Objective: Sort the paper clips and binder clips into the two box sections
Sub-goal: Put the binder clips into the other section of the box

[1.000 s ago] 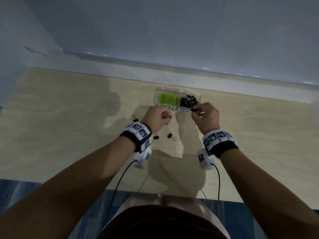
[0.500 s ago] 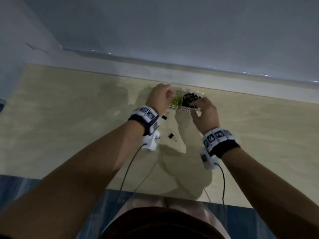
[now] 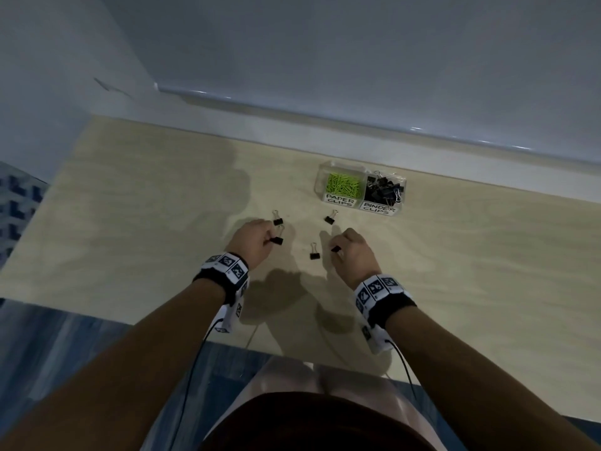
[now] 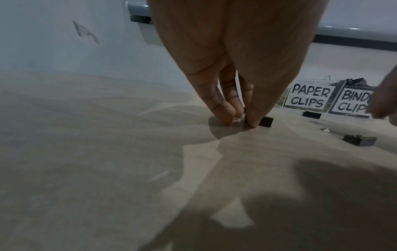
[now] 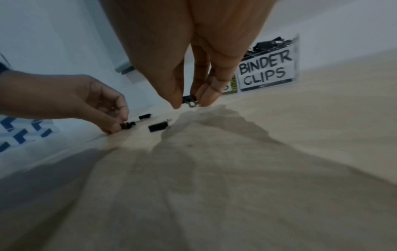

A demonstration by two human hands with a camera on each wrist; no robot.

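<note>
Looking down, we see a pale wooden counter [image 3: 130, 206] with a grey-white wall [image 3: 325, 60] behind it and a blue patterned floor [image 3: 19, 206] at the left.

Near the back of the counter sits a clear box [image 3: 359, 188] with two parts. Its left part has a label that says PAPER CLIPS and holds a pile of green paper clips [image 3: 344, 183]. Its right part has a label that says BINDER CLIPS and holds a pile of black binder clips [image 3: 383, 190].

We count five black binder clips still out on the counter, well apart from the box. Our left hand [image 3: 253, 242] pinches one binder clip [image 3: 277, 240] at the counter, fingers and thumb closed on it. Another clip [image 3: 278, 221] lies just beyond that hand. Our right hand [image 3: 353, 255] pinches a second held clip [image 3: 336, 249] between thumb and fingers, low over the counter. One loose clip [image 3: 314, 254] lies between our two hands. A last clip [image 3: 329, 219] lies nearer the box.

We see no loose paper clips on the counter.

Black bands with white squares wrap both wrists.
</note>
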